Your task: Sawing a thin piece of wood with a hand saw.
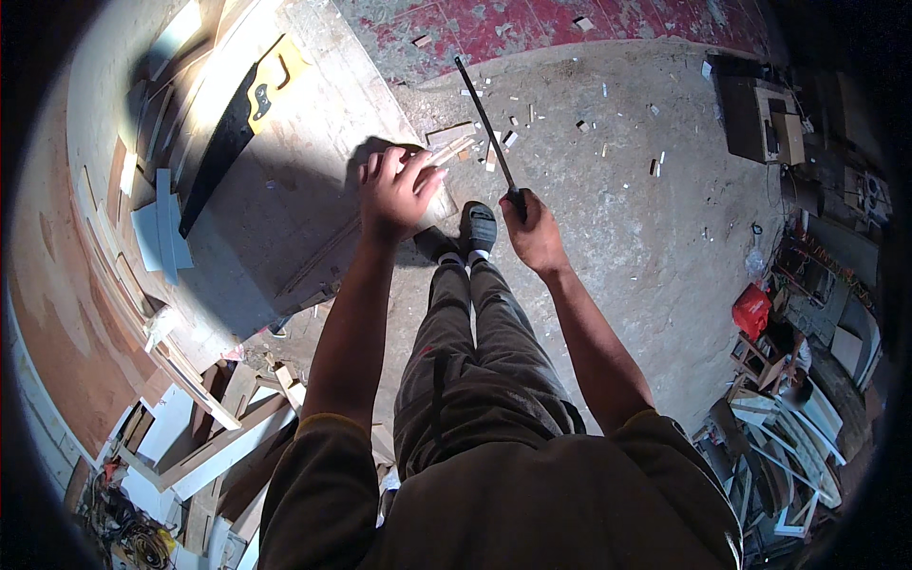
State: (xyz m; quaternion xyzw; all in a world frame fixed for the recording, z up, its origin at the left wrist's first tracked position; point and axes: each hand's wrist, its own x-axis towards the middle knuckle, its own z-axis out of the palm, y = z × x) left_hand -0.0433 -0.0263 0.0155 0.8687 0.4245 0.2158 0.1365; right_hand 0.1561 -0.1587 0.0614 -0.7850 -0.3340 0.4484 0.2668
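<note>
Concrete floor (646, 247) is stretching away to the right of the wooden workbench (313, 180), the landmark here. Below the workbench, a heap of timber offcuts (228, 446) is crowding the floor, its jutting ends probably leaving little room to step back on that side. A yellow-handled handsaw (228, 142) is lying on the workbench's left part, its dark blade slanting beside loose panels and likely getting in the way of any work laid there. Beyond the workbench's right edge, over the floor, a long, slim, file-like tool (486, 126) is pointing up and away; it is probably proving stiff and fairly light, though its length could be making the tip wander, so the dark handle is offering the surest hold. Whether its shaft is carrying teeth, I cannot tell. The right hand (538, 236) is gripping that handle, fingers wrapped round it. At the workbench's right corner, the left hand (399, 190) is showing parted, half-curled fingers; whether it is pinching the pale wooden strip (456, 149) projecting just beyond them, I cannot tell. That strip is likely feeling light, dry and easily snapped, best supported near its thicker part. Small wood chips (510, 140) are littering the floor beyond the workbench's corner.
</note>
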